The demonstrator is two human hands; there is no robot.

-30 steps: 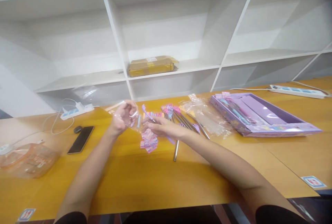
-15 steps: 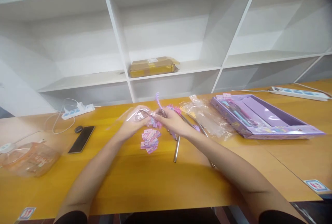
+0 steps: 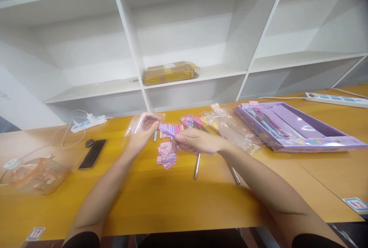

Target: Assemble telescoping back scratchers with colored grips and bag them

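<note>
My left hand (image 3: 141, 136) is closed in a pinch on a clear plastic bag (image 3: 132, 126), which spreads behind the fingers. My right hand (image 3: 198, 140) grips a back scratcher whose purple claw head (image 3: 165, 129) points left, toward my left fingertips; its handle is hidden in my palm. Whether the left fingers touch the claw, I cannot tell. Beneath and behind it lies a row of short pastel sticks (image 3: 155, 136). Small pink printed cards (image 3: 166, 160) are piled just below. More scratchers with striped and pink heads (image 3: 187, 120) lie beyond my right hand, their metal rods (image 3: 197, 166) sticking out below it.
Crumpled clear bags (image 3: 232, 127) lie right of centre, beside a purple open box (image 3: 313, 144) holding pens. At left are a phone (image 3: 92, 155), a power strip (image 3: 88, 123) and an orange-tinted clear bag (image 3: 40, 175). A taped carton (image 3: 171, 73) sits on the shelf.
The purple claw, upright before, has tipped over to point left. My right hand has moved slightly right and down, and the hands are farther apart, uncovering the pastel sticks.
</note>
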